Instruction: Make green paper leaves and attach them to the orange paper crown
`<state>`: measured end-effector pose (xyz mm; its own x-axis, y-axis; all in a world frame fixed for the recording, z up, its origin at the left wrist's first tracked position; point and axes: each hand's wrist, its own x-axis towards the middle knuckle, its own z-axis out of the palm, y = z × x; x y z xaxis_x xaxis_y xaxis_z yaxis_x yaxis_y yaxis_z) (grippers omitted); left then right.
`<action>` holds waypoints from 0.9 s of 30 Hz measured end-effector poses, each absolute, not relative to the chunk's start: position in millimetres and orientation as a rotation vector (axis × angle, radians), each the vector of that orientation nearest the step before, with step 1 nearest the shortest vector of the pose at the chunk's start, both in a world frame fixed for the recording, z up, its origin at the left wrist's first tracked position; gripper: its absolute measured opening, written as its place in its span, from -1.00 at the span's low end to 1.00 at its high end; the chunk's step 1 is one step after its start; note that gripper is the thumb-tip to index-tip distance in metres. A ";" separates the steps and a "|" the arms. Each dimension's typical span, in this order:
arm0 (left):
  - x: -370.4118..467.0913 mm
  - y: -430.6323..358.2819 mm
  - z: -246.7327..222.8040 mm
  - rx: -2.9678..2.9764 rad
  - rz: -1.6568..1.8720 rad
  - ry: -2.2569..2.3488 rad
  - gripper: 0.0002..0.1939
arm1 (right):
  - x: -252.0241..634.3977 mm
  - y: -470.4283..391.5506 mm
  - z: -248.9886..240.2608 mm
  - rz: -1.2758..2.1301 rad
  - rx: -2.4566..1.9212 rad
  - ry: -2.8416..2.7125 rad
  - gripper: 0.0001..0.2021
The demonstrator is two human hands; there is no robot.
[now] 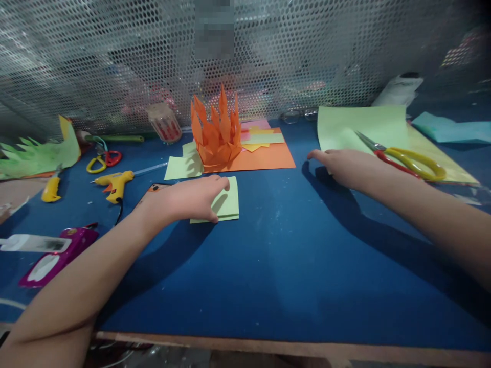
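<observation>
My left hand (203, 197) rests at a small stack of light green paper squares (230, 202), thumb and fingers apart at the stack's near and far sides. To the right, my right hand (341, 164) hovers low over the blue table with its index finger stretched out; nothing shows in it. Scissors with red and yellow handles (410, 159) lie just beyond it on green sheets (360, 122). Behind the squares stands an orange folded-paper piece (218, 135) with pointed tips, on an orange sheet (268, 157). More green paper pieces (180, 168) lie beside it.
On the left lie a yellow glue gun (117, 183), small scissors (103, 159), a yellow-handled cutter (51, 188), a purple item (57, 258) and green fringed paper (34, 156). A clear cup (164, 122) stands at the back by a perforated metal screen (268, 56).
</observation>
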<state>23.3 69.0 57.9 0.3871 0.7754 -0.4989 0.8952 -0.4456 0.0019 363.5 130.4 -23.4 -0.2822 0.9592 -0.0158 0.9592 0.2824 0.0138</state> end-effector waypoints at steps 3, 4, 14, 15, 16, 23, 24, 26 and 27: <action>25.1 69.3 60.5 2.323 -0.657 1.488 -0.26 | 368.4 122.9 -9.3 -0.080 1.959 2.133 -0.62; 25.9 69.4 61.4 2.312 -0.670 1.495 -0.25 | 370.1 121.1 -4.4 -0.101 1.976 2.036 -0.63; 24.7 68.8 60.0 2.409 -0.700 1.455 -0.33 | 337.1 104.6 12.3 0.030 2.019 1.925 -0.62; 23.8 68.9 59.1 2.423 -0.693 1.443 -0.35 | 330.7 103.1 12.2 0.059 2.022 1.966 -0.62; 23.0 69.1 58.2 2.433 -0.686 1.432 -0.36 | 325.1 101.9 12.4 0.086 2.024 2.010 -0.62; 20.0 70.7 53.9 2.456 -0.671 1.398 -0.43 | 316.2 93.4 16.9 0.191 2.122 1.964 -0.62; 20.3 70.7 54.0 2.452 -0.674 1.399 -0.44 | 317.3 92.8 16.5 0.184 2.143 1.916 -0.62; 21.4 70.4 54.7 2.443 -0.688 1.404 -0.45 | 319.6 93.0 15.0 0.167 2.177 1.840 -0.62; 22.0 70.1 55.3 2.438 -0.699 1.409 -0.45 | 320.7 93.6 14.2 0.162 2.189 1.818 -0.62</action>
<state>22.0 70.1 55.3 0.4208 0.7470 -0.5147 0.8617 -0.5065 -0.0306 320.7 93.6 14.2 0.1975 0.9754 -0.0978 0.9427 -0.1616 0.2917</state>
